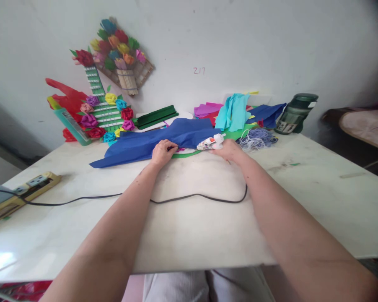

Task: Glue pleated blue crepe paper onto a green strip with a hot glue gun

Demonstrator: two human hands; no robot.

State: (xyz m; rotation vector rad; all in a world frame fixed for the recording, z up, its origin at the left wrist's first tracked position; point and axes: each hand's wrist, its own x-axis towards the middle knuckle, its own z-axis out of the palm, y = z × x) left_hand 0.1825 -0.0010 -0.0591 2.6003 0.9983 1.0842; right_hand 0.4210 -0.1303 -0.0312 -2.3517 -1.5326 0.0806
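My left hand (164,153) is closed at the front edge of a wide sheet of blue crepe paper (135,140), its fingertips pinched together on that edge. My right hand (229,151) grips a white, patterned hot glue gun (208,143), tilted with its tip towards the left. A black cord (195,195) trails from the right hand across the table. Under the blue paper shows part of a white round piece with a green rim (187,154); a bit of magenta lies near the left fingertips. Most of the round piece is covered.
A power strip (34,182) sits on the left of the table (182,235). Behind stand a paper-flower guitar (105,111) and a green box (71,126). Coloured paper (233,111), dark green paper (157,116), tangled string (258,139) and a dark bottle (296,113) line the back.
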